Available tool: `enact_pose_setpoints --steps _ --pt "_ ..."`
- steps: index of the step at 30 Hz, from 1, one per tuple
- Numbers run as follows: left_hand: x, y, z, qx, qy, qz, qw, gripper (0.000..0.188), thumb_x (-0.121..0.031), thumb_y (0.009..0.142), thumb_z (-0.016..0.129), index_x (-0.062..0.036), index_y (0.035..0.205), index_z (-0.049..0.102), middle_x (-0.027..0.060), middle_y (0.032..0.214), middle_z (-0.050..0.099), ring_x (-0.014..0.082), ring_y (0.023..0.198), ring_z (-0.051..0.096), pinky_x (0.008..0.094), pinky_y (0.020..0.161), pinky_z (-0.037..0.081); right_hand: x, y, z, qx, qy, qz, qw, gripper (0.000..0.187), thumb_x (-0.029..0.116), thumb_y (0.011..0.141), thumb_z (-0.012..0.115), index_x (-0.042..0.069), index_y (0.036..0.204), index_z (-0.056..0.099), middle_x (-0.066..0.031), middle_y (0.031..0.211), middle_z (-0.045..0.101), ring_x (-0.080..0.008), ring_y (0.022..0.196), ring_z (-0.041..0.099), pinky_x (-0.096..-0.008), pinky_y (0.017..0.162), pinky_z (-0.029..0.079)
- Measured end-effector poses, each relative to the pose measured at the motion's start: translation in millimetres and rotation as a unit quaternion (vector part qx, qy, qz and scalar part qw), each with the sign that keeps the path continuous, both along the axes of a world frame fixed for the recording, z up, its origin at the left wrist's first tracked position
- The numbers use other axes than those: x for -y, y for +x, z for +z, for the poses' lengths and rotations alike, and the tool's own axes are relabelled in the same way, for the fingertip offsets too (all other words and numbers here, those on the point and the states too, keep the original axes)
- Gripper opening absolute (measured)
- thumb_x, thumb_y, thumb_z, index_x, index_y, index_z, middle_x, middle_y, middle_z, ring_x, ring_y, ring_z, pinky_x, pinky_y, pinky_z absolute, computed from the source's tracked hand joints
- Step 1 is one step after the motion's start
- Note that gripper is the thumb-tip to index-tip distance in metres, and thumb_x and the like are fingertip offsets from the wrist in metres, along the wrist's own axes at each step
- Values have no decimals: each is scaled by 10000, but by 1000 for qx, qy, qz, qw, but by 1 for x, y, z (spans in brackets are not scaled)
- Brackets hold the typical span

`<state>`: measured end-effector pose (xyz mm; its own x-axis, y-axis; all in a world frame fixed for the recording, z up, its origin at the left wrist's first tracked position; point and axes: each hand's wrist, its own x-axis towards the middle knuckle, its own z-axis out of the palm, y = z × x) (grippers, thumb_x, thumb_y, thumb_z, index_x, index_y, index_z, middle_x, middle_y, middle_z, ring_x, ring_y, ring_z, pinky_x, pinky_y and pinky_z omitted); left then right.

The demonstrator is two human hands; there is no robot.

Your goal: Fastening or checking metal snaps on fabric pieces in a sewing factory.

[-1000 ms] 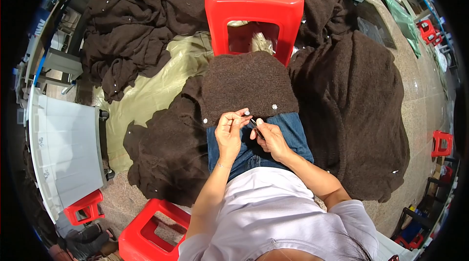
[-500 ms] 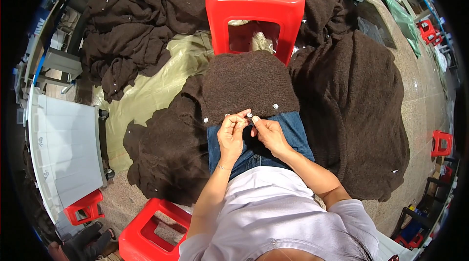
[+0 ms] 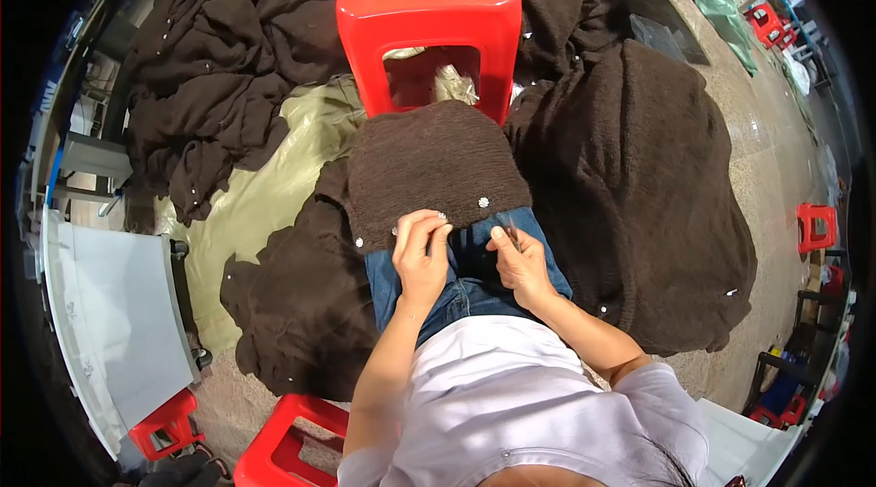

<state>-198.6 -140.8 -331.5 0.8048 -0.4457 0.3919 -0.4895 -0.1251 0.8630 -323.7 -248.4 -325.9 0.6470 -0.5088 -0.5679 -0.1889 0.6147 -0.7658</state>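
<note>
A dark brown knitted garment (image 3: 438, 159) lies across my lap over blue jeans, its near edge dotted with small shiny, pale buttons. My left hand (image 3: 422, 259) pinches that edge at one button (image 3: 442, 215), which shows at its fingertips. Another button (image 3: 484, 202) sits to the right, clear of both hands. Apart from the fabric, above the right thigh, my right hand (image 3: 522, 273) is closed around a small dark pointed tool (image 3: 514, 233). Its exact kind is too small to make out, as most of it is hidden in the palm.
Beyond my knees stands a red plastic stool (image 3: 429, 8). Heaps of brown knitwear (image 3: 214, 58) lie behind it and on both sides, partly on a yellowish sheet (image 3: 265, 204). A white table-like panel (image 3: 119, 305) is at left; another red stool (image 3: 283, 450) stands at lower left.
My right hand has drawn away from the button to the right, and the dark tool now shows in it. My left hand keeps its pinch on the edge. The whole view has shifted slightly.
</note>
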Motion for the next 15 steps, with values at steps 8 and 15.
enact_pose_setpoints --steps 8,15 --pt "39 -10 -25 11 105 -14 994 202 -118 736 811 -27 838 662 76 854 592 184 684 557 303 609 472 3 -3 -5 0 7 -34 999 282 310 940 654 64 832 569 88 510 357 -20 377 271 -209 351 170" --pt "40 -7 -24 -164 49 -61 983 54 -37 817 708 -24 848 666 32 915 630 97 739 560 250 674 461 8 1 5 2 31 -22 999 477 475 1007 453 43 869 603 70 499 342 -33 385 229 -223 363 156"
